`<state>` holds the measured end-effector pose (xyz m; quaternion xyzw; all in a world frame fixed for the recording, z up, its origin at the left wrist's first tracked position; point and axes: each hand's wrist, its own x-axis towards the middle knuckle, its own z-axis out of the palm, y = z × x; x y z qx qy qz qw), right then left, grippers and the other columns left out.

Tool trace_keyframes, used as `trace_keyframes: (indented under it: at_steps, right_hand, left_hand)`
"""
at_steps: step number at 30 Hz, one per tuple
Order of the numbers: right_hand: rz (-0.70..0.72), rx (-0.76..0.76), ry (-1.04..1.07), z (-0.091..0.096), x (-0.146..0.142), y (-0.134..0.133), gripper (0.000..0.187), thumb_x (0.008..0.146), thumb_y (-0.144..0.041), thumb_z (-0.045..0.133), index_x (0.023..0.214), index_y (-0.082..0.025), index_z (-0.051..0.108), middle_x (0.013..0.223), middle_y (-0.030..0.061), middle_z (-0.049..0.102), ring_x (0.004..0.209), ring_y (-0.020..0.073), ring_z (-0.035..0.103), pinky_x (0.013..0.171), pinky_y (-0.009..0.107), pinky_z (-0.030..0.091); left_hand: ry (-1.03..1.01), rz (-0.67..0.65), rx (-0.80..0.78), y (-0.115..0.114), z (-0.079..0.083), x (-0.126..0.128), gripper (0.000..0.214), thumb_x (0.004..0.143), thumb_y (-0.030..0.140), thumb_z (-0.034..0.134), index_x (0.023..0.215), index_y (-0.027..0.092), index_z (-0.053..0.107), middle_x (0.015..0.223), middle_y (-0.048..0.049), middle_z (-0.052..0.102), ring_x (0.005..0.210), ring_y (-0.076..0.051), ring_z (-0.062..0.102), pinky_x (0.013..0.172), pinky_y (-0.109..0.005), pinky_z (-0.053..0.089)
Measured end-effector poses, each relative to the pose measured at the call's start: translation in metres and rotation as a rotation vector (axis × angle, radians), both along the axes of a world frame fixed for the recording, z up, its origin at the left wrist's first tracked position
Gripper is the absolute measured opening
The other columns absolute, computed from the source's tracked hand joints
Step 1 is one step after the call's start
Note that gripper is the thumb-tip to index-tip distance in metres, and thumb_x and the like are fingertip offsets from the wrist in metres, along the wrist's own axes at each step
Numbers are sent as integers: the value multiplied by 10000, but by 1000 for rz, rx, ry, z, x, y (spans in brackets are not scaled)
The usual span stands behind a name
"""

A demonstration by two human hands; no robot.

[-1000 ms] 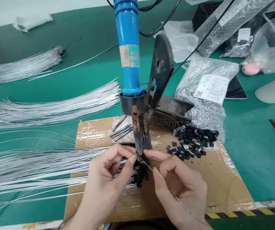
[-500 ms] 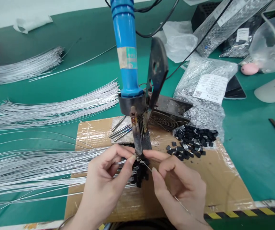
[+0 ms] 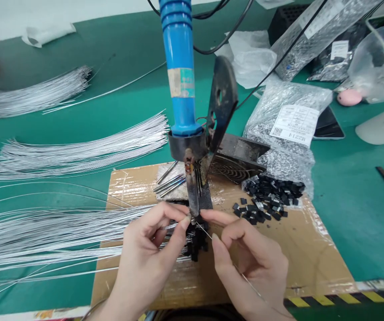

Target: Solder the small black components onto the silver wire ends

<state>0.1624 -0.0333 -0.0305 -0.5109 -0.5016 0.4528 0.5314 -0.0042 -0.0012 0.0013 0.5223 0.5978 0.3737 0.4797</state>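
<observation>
here, two bare hands meet in the near middle, just under one bright-blue, ribbed plastic soldering-iron handle (image 3: 179, 51) that stands nearly upright. its single dull, stained metal tip (image 3: 192, 194) reaches down between the fingertips. the left hand (image 3: 156, 252) pinches narrowly, thumb and forefinger together right beside the tip; whatever lies between them is too small to tell. the right hand (image 3: 253, 263) grips one thin silvery wire (image 3: 205, 231) between thumb and curled fingers, forefinger stretched toward the tip; the wire slants from just below the tip down across the palm, to the near right.

between the hands, one pile of small, blocky black pieces (image 3: 196, 245), too crowded to count, sits on one tan cardboard sheet (image 3: 312, 263) with a glossy, taped surface. farther right lies one looser heap of flat, square-edged black chips (image 3: 274, 196), also beyond counting. on the left lie three bundles of fine, pale metallic strands (image 3: 78, 149): far, middle and near. several slender, smooth metal rods (image 3: 170, 185) rest on one rough whitish pad (image 3: 180, 169). one dark metal plate (image 3: 227, 84), pierced with holes, rises right of the handle. at far right, one crinkled clear bubble-wrap bag (image 3: 262, 116) bears one white printed label (image 3: 294, 121).
</observation>
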Motion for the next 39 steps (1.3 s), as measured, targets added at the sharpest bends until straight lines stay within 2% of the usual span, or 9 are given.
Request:
trace_keyframes:
  at_steps: [4,11,21,26,30,35,39]
  right_hand:
    - [6,39,-25,-2,1,0,212,886,-59,659,799,-226,562,1199,39,795,1031,203,800,839,253,557]
    - [-17,91,-72,-2,-1,0,226,860,-32,670,801,-223,565,1083,20,801,1034,167,794,868,208,565]
    - [1,129,-137,0,1,0,208,866,-41,669,813,-220,577,1151,99,815,982,216,813,841,267,625]
    - [-21,151,-150,0,-2,1,202,870,-52,656,813,-225,568,1136,115,817,949,237,822,816,298,646]
    - [-55,167,-161,-2,-6,0,193,871,-68,655,818,-230,565,1096,103,824,977,244,821,806,294,647]
    - [-82,189,-175,-2,-8,0,192,872,-83,659,805,-232,558,914,57,815,968,241,826,790,272,645]
    - [-72,186,-179,-1,-6,1,185,864,-71,659,809,-223,568,1114,100,824,955,238,829,781,273,649]
  left_hand:
    - [-14,-7,-13,0,0,0,140,938,143,698,826,225,716,840,23,719,721,-93,663,640,-138,500]
    - [-5,0,-21,-1,0,1,130,940,168,708,817,209,717,848,3,732,734,-107,675,644,-152,506]
    - [-17,52,10,-3,2,4,140,909,127,721,798,212,725,918,-11,780,765,-119,706,655,-152,525]
    - [-14,50,0,-3,2,5,133,910,126,718,800,202,725,881,-17,770,775,-131,722,682,-161,544]
    - [-7,35,7,-1,2,5,139,914,125,718,801,205,727,886,-15,775,763,-125,719,670,-155,542]
    - [-27,35,16,-3,3,5,146,915,120,713,801,210,725,921,-21,796,785,-132,731,695,-160,565]
    - [-13,85,6,-4,3,8,125,892,142,730,782,201,730,907,-34,791,782,-149,724,679,-179,558]
